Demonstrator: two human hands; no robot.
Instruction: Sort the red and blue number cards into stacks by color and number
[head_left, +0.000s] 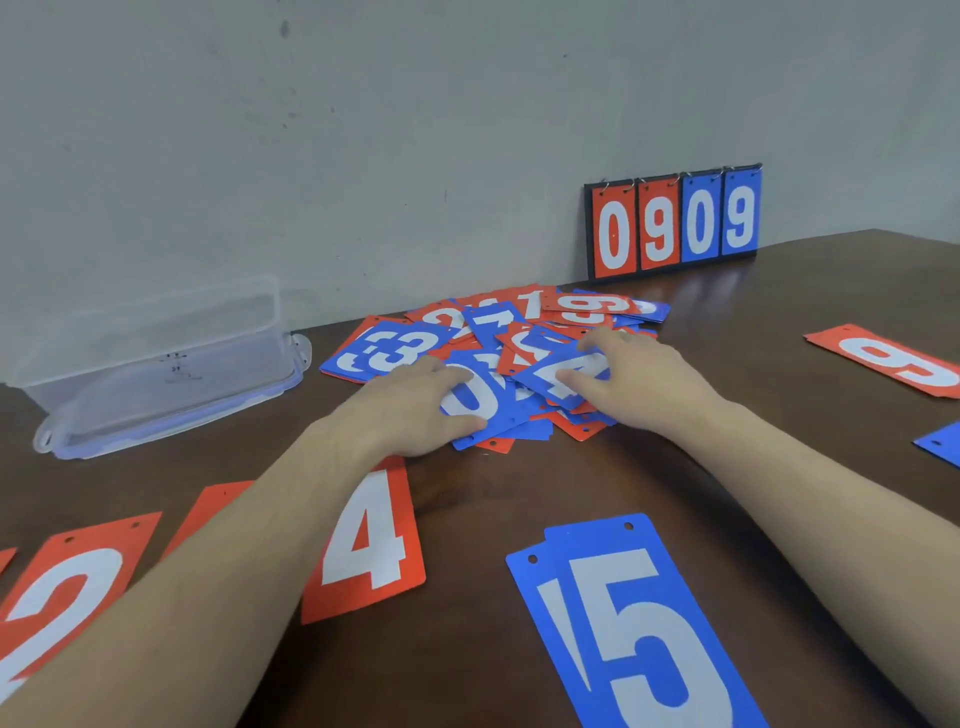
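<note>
At the table's left edge, a clear plastic container (156, 364) lies overturned on its lid; I see nothing inside. Centre, the mixed card pile (498, 358) spreads toward the wall. My left hand (415, 410) rests flat, fingers straight, on a blue 0 card (478, 402). My right hand (634, 379) pinches a tilted blue card (566, 379). Sorted cards: red 2 (62, 597), red 4 (369, 540), blue 5 stack (639, 623), red 9 (893, 361). Bare wood (467, 649) lies between them. A scoreboard (675, 223) leans against the wall.

Counts on the dark wooden counter (727, 415)

One clear plastic lidded container (156, 364), one four-panel flip scoreboard (674, 223), two hands, one mixed card pile (498, 353).
</note>
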